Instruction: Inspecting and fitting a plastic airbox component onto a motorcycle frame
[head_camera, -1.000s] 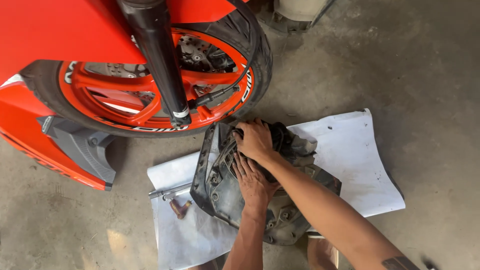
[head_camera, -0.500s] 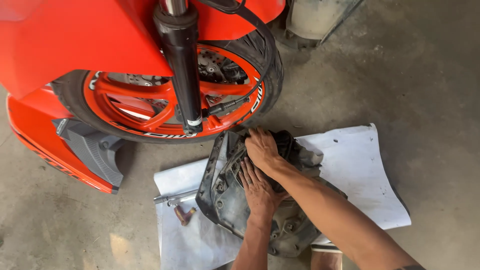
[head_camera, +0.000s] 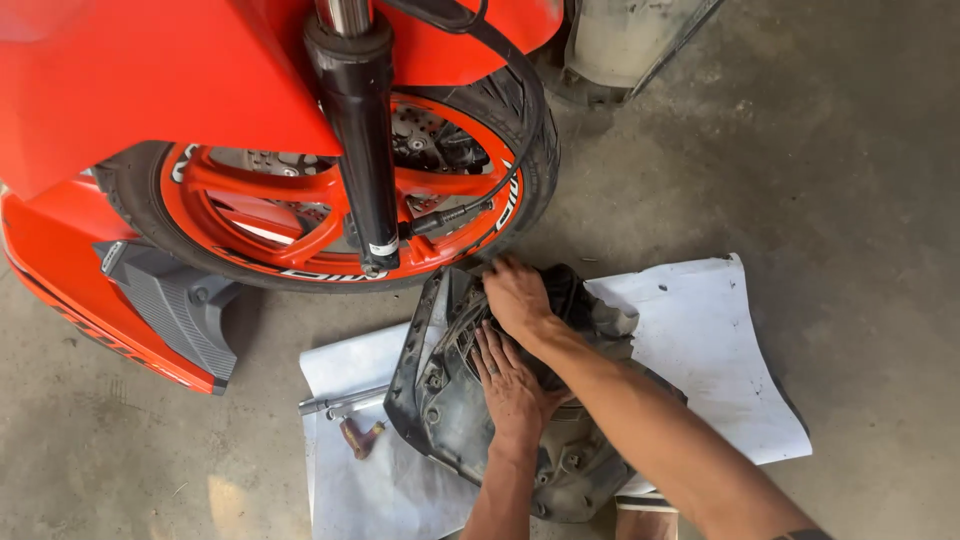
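Note:
A dark grey engine casing lies on a white sheet spread on the concrete floor. My left hand rests flat on the casing's inner face, fingers spread and pointing up toward the wheel. My right hand reaches over the casing's upper edge, fingers curled down into it. Whether the right hand grips any part inside cannot be seen.
An orange motorcycle's front wheel with black fork leg stands just beyond the casing. An orange fairing with a grey vent lies at left. A metal socket wrench and a small brown part lie on the sheet's left.
The view has shifted, so the wheel and casing sit lower and further right in frame. Both hands stay on the casing in nearly the same pose.

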